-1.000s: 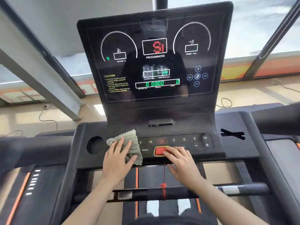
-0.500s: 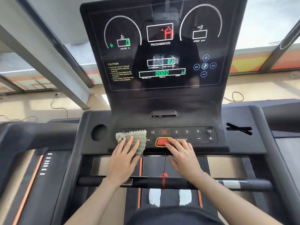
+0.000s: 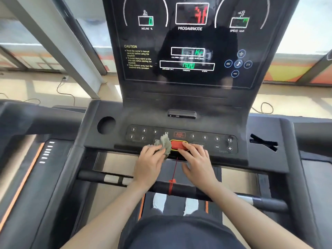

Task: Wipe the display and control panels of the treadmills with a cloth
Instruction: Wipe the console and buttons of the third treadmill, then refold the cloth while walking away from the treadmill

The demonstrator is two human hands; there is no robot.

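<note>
GYM FLOOR: A person stands at a treadmill console, both bare hands on the control panel (image 3: 204, 141) below the lit display (image 3: 188, 42). The left hand (image 3: 149, 163) grips a crumpled grey-green cloth (image 3: 165, 143), fingers curled into the fabric. It holds the cloth against the lower middle of the panel, just left of the red key (image 3: 177, 145) and over the buttons there. The right hand (image 3: 197, 163) lies released with straight fingers, its fingertips (image 3: 186, 147) resting on the right end of the red key and the panel beside it. A red cord (image 3: 173, 169) runs from under the key down to the black handlebar (image 3: 185, 190), where it is wound round the bar between the two forearms. The display, upright behind the panel, shows green and red digits, the words PROGAM/MODE and a yellow CAUTION notice. A round recess (image 3: 106, 124) sits left of the panel. Motion blur softens the cloth and the left fingers. Another treadmill (image 3: 27, 168) stands to the left.
</note>
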